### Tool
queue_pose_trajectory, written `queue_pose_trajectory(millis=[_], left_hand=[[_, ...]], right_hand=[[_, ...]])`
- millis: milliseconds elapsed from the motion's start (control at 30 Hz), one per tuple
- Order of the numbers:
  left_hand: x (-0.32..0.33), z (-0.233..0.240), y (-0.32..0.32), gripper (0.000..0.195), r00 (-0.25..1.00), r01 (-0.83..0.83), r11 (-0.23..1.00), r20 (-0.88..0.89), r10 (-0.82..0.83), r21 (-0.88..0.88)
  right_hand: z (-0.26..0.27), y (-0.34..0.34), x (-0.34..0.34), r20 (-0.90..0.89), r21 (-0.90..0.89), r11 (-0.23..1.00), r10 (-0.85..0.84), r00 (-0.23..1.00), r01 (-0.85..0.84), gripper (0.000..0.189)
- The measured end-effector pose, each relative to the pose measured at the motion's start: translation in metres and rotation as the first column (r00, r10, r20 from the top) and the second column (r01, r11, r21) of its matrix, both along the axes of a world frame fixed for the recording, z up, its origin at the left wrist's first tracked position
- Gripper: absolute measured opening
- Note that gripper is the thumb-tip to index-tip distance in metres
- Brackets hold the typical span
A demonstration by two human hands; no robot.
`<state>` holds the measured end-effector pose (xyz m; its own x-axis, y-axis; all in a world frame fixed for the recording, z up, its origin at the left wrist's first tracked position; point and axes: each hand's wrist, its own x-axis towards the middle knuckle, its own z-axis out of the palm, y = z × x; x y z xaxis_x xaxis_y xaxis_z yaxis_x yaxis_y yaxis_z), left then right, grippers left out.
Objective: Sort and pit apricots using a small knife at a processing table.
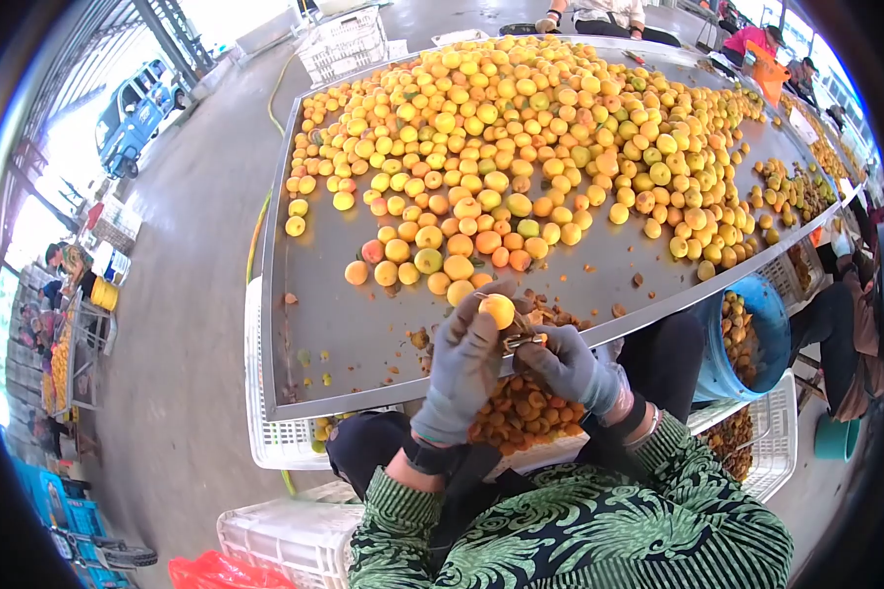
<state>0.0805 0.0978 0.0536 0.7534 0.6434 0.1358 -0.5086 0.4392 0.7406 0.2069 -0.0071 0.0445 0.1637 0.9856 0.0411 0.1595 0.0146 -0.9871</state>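
Note:
My left hand (465, 361), in a grey work glove, holds a yellow-orange apricot (496, 311) between thumb and fingers above the near edge of a metal table (353, 353). Just right of it my right hand (569, 361), also gloved, grips a small tool (523, 341) with a metal part showing; its exact kind is hard to tell. The tool sits close below the apricot; whether they touch cannot be told. Past my hands a large heap of whole apricots (486, 147) covers much of the table. Below my hands lie many split apricot pieces (530, 416) in a container.
Brown scraps (560, 315) lie on the table by my hands. A blue bucket (777, 331) with apricot pieces stands at right, above a white crate (784, 434). Another white crate (287, 534) is at lower left. Other people sit around the table's far and right sides.

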Motion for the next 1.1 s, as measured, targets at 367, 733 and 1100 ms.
queue_pose_trajectory(millis=[367, 733, 1100], left_hand=[[-0.029, 0.028, 0.047, 0.042, 0.857, 0.397, 0.8, -0.493, -0.148, 0.451], [0.001, -0.008, -0.001, 0.046, 0.999, 0.023, 0.999, 0.035, -0.022, -0.035], [-0.018, 0.018, 0.025, 0.031, 0.844, 0.344, 0.875, -0.521, -0.13, 0.34]], right_hand=[[-0.004, -0.004, 0.016, 0.143, 0.007, 0.991, 0.131, 0.981, -0.133, 0.025], [-0.005, -0.012, 0.007, -0.206, -0.087, 0.996, 0.003, 0.979, -0.022, 0.032], [0.018, -0.006, 0.052, -0.097, -0.436, 0.824, 0.356, 0.929, -0.362, 0.04]])
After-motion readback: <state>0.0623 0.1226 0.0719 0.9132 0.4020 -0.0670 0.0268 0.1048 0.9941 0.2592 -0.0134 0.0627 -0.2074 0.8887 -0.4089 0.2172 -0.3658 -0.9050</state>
